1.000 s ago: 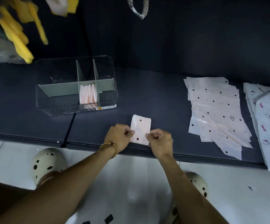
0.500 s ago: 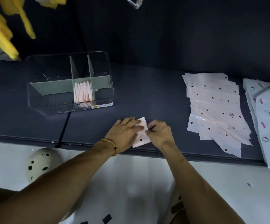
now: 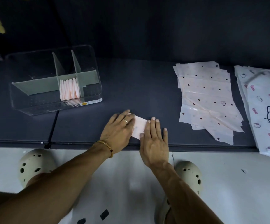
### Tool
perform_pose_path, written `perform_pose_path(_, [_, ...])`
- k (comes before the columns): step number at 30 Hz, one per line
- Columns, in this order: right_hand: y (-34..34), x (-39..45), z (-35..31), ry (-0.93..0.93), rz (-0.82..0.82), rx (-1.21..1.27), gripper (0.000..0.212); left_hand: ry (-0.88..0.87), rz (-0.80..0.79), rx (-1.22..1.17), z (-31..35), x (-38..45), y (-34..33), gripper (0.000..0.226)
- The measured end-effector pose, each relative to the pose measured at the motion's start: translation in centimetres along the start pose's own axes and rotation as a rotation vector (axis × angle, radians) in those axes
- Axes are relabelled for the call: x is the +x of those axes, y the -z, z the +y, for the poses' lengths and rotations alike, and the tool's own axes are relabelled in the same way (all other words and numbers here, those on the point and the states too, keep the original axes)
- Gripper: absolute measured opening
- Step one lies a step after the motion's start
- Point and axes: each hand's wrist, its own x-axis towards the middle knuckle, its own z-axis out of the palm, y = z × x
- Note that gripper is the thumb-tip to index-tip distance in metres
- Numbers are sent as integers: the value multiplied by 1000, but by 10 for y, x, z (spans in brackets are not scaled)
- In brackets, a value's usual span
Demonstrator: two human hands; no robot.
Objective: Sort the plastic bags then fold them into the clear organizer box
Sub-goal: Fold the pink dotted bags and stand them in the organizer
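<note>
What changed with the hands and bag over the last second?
Both hands let go their pinch: left hand and right hand now press flat on the folded bag, which went from held up to flat on the table. Box and bag piles unchanged.

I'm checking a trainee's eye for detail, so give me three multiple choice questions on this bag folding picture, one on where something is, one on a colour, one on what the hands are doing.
1. Where do the folded bags stand in the clear organizer box?
A. near middle compartment
B. far left compartment
C. outside it

2. What colour are the dividers?
A. red
B. grey-green
C. yellow

3. How do the left hand and right hand meet the small folded bag?
A. lifting it
B. pressing it flat
C. away from it

Answers: 1 A, pink bags stand between two dividers. 2 B, panels look grey-green. 3 B, straight fingers lie on it.
</note>
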Motion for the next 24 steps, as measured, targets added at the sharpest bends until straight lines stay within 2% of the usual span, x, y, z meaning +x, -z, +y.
perform_pose_path(2, [0, 0, 2, 12, -18, 6, 61, -146, -49, -49, 11, 7, -8, 53])
perform_pose_path(5, [2, 0, 5, 26, -19, 28, 65, -126, -79, -171, 15, 14, -18, 56])
perform_pose_path(10, [6, 0, 6, 29, -30, 37, 58, -175, -108, -148, -4, 15, -18, 54])
perform_pose_path(20, [10, 1, 8, 43, -85, 13, 58, 15, -171, -165, -49, 3, -8, 57])
perform_pose_path(22, [10, 1, 8, 45, -80, 19, 57, 61, -143, -231, -38, 10, -3, 65])
perform_pose_path(24, [12, 0, 8, 52, -75, 26, 56, 65, -76, -206, -24, 21, 0, 62])
